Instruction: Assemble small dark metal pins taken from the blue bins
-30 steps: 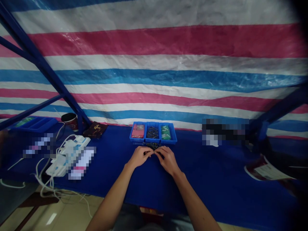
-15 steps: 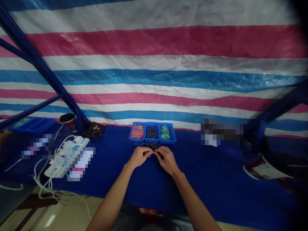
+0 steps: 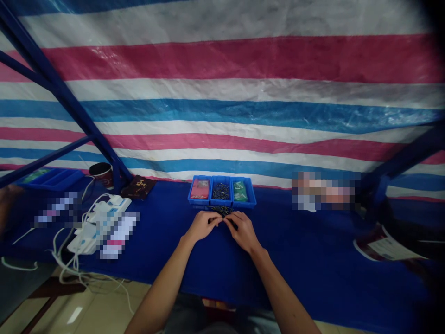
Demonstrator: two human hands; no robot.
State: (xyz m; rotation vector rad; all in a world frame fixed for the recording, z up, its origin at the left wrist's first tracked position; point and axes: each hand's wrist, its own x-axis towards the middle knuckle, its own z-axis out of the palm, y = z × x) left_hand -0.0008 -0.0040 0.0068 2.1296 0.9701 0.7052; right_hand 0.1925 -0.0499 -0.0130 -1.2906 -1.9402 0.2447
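My left hand [image 3: 203, 224] and my right hand [image 3: 240, 228] meet over the blue table, fingertips pinched together. Whatever sits between the fingertips is too small to make out. Just beyond them lies a loose pile of dark screws [image 3: 222, 210], partly covered by my fingers. Behind the pile stand three blue bins side by side. The left bin [image 3: 199, 202] has a pink-red lining with small pieces on it. More dark screws [image 3: 221, 190] fill the middle one. In the right bin [image 3: 244, 203], pale small pieces lie on green.
To the left are a white power strip [image 3: 83, 239] with tangled cables, a brown packet [image 3: 139, 187], a dark cup [image 3: 102, 174] and a blue tray [image 3: 55, 182]. A labelled tub [image 3: 385, 243] lies at the right. Another person's blurred hand [image 3: 9, 204] shows at the far left.
My hands keep the same pinched pose over the table. The whole view has shifted very slightly. The other person's hand at the far left has moved a little into view.
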